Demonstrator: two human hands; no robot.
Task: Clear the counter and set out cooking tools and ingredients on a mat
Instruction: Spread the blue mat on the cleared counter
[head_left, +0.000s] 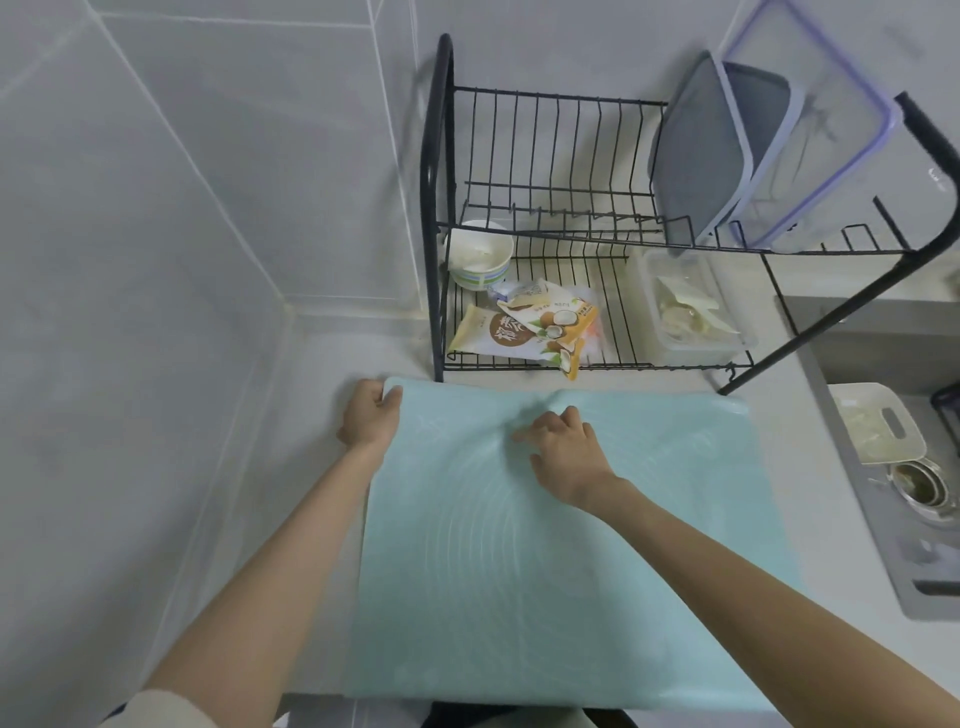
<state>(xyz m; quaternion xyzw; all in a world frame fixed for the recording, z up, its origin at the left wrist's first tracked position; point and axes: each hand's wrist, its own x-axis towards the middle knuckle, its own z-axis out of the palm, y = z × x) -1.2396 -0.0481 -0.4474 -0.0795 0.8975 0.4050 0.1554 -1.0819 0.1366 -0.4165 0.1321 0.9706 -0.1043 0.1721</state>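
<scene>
A pale blue-green mat (571, 571) with faint ring markings lies spread over the counter in front of me. My left hand (368, 413) grips its far left corner, fingers curled round the edge. My right hand (563, 449) rests on the mat near its far middle, fingers spread and pressing down; a low wrinkle runs just beyond them. On the lower shelf of the black wire rack (436, 208) behind the mat lie a coconut-printed packet (524, 332), a paper cup (480, 257) and a clear lidded box (691, 306).
Two flat container lids (727, 150) lean on the rack's upper shelf. A sink (883, 519) sits at the right with a white cutting board (883, 421) and a metal strainer (919, 488). Tiled walls close the left and back sides.
</scene>
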